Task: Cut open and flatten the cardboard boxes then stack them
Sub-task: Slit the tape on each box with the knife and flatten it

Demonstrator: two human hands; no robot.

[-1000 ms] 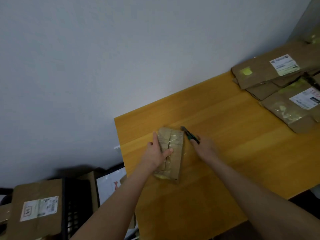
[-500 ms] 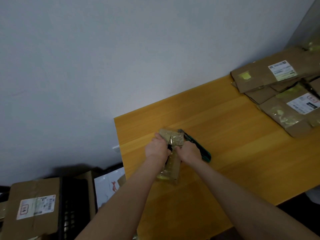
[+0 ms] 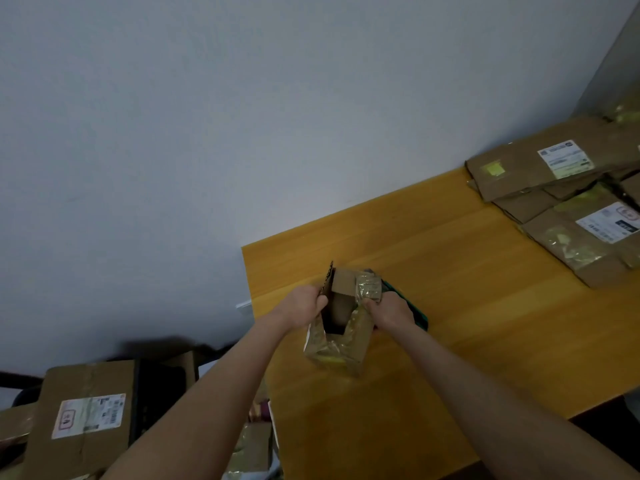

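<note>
On the table (image 3: 485,289), the box (image 3: 348,353) lies lengthwise toward the wall (image 3: 242,133).

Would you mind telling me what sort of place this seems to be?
Likely a home or small-office corner: a wooden table against a plain wall, flattened labelled boxes piled on it.

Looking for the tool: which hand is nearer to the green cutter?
Right. The right hand is directly beside the cutter; the left hand is across the box from it.
</note>
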